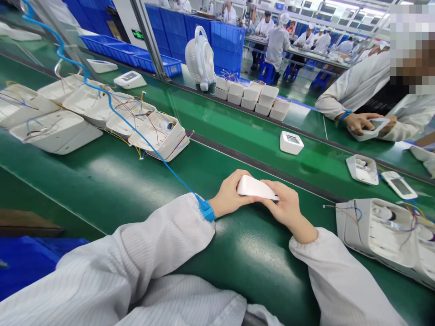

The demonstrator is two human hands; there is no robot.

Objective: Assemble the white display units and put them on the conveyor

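Both my hands hold one white plastic device [256, 187] above the green work surface. My left hand [229, 194] grips its left end, fingers over the top and thumb below. At its right end, my right hand [284, 202] is closed round the casing. The device is tilted, with a thin dark line along its lower edge; its underside is hidden. A blue wrist strap [206, 210] with a coiled blue cord sits on my left wrist.
Wired white housings [163, 136] stand at the left, and more housings [390, 231] at the right. A finished-looking white unit [291, 142] lies on the green belt [238, 129]. Beyond are stacked white parts [251, 97], a fan [200, 59] and a co-worker's hands [365, 123] on another unit.
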